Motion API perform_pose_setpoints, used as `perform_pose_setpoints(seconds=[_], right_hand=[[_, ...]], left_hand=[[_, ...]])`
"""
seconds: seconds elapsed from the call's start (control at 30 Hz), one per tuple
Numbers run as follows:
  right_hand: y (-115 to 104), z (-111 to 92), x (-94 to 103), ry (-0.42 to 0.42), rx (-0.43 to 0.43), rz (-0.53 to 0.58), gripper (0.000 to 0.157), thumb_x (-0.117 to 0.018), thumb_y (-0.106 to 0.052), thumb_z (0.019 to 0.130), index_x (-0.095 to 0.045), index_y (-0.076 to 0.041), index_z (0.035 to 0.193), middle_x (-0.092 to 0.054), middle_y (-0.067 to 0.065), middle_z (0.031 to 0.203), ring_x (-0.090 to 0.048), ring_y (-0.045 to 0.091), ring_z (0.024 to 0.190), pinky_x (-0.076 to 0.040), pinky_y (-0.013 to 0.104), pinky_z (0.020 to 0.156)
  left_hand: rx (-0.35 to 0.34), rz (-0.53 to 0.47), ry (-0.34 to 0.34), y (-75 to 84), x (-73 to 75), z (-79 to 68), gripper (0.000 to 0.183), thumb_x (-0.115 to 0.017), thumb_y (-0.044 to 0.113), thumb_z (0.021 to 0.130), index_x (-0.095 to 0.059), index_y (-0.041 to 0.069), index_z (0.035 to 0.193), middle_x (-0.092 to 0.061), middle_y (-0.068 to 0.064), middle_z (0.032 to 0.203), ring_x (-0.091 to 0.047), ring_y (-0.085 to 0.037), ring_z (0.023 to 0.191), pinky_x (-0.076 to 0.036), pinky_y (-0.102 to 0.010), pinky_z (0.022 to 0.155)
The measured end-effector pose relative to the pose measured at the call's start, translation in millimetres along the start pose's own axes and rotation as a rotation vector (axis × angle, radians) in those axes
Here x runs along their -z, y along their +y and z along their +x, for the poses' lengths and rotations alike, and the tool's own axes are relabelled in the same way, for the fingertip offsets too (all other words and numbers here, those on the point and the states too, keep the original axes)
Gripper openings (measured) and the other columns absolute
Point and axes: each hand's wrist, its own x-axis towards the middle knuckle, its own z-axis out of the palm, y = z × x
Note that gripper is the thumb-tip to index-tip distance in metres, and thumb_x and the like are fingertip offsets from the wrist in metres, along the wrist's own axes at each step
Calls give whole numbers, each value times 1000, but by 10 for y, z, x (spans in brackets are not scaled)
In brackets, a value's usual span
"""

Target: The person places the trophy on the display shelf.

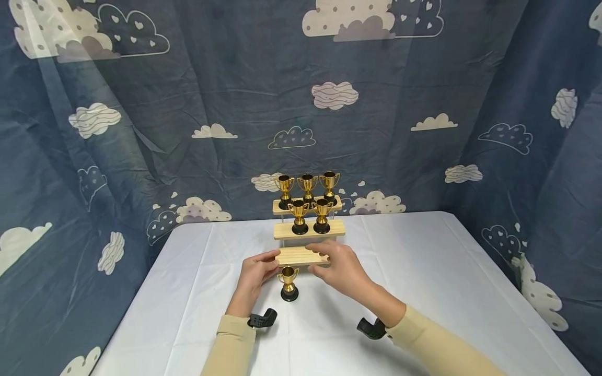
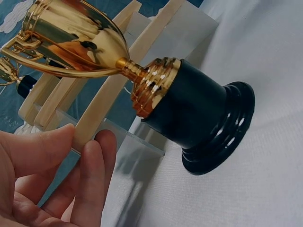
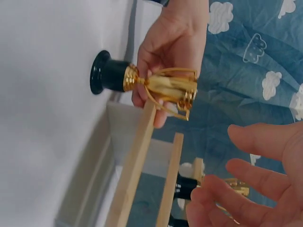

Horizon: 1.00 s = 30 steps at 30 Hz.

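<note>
In the head view, my left hand (image 1: 254, 272) grips the left end of the lowest wooden shelf (image 1: 297, 256) of a three-tier display stand. Thumb and fingers pinch the board (image 2: 102, 106) in the left wrist view. Over that shelf's right end hovers my right hand (image 1: 342, 266), its fingers loosely spread and holding nothing. A small gold trophy cup (image 1: 288, 282) with a black base stands upright on the table just in front of the stand. Two more trophies (image 1: 322, 215) stand on the middle shelf (image 1: 336, 228), and three trophies (image 1: 308, 187) on the top shelf (image 1: 277, 207).
A white cloth covers the table (image 1: 197, 292). Behind and at both sides hangs a dark blue curtain (image 1: 244, 78) with cloud prints. Clear side panels (image 2: 142, 142) support the shelves. Each wrist carries a black camera mount (image 1: 371, 328).
</note>
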Motion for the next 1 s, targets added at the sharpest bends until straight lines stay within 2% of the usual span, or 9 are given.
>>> perform_pose_setpoints(seconds=[0.23, 0.43, 0.67, 0.87, 1.0], right_hand=[[-43, -12, -105, -33, 22, 49, 47, -86, -18, 82, -72, -17, 126, -69, 2, 118, -66, 26, 104, -59, 43, 81], [-89, 2, -188, -62, 19, 53, 47, -86, -20, 82, -72, -16, 126, -70, 4, 116, -66, 26, 103, -58, 39, 80], [-115, 49, -336, -78, 59, 35, 44, -85, -19, 81, -73, -12, 123, -71, 2, 110, -66, 18, 96, -57, 36, 80], [-150, 72, -438, -99, 69, 24, 44, -85, -26, 82, -74, -12, 123, -71, -2, 104, -66, 14, 92, -55, 31, 76], [-174, 83, -464, -99, 60, 13, 43, -85, -27, 83, -74, -13, 122, -70, -2, 102, -65, 16, 89, -54, 28, 73]], left_hand=[[-12, 15, 6, 1, -6, -12, 32, -73, -6, 85, -76, 3, 115, -71, -14, 106, -72, -19, 85, -62, -31, 78], [-18, 44, 5, 44, -8, -33, 31, -74, -4, 85, -76, 4, 115, -72, -14, 106, -73, -18, 83, -61, -29, 76], [-21, 8, -15, 38, 16, -27, 34, -75, -2, 86, -73, 0, 119, -70, -18, 119, -72, -17, 84, -60, -36, 85], [-12, -8, -13, 21, 24, -22, 32, -74, -1, 87, -73, -1, 119, -67, -16, 126, -70, -14, 88, -60, -32, 85], [6, -3, -34, 124, 7, -91, 34, -70, -1, 90, -70, -4, 123, -64, -18, 130, -69, -16, 92, -58, -37, 92]])
